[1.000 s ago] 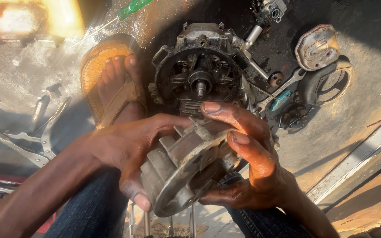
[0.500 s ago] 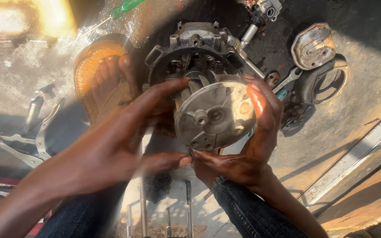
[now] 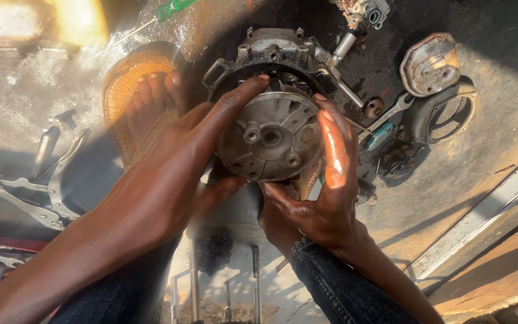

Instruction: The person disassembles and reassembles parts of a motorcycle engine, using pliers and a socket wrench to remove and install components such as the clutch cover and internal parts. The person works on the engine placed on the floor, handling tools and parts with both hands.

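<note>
Left hand point(image 3: 169, 180) and right hand point(image 3: 322, 192) both gripping round flywheel rotor point(image 3: 269, 139), pressed over engine housing point(image 3: 271, 57).

Left hand point(image 3: 169, 174): enters from the lower left on a bare forearm, palm down, fingers extended forward and spread, index fingertip furthest out, thumb tucked low toward the other hand. Right hand point(image 3: 322, 192): enters from the lower right, wrist bent, palm facing the left hand, fingers point(image 3: 334, 144) straight and pointing up, thumb crossing inward. Both hands are closed around one object between them, thumbs nearly meeting.
</note>
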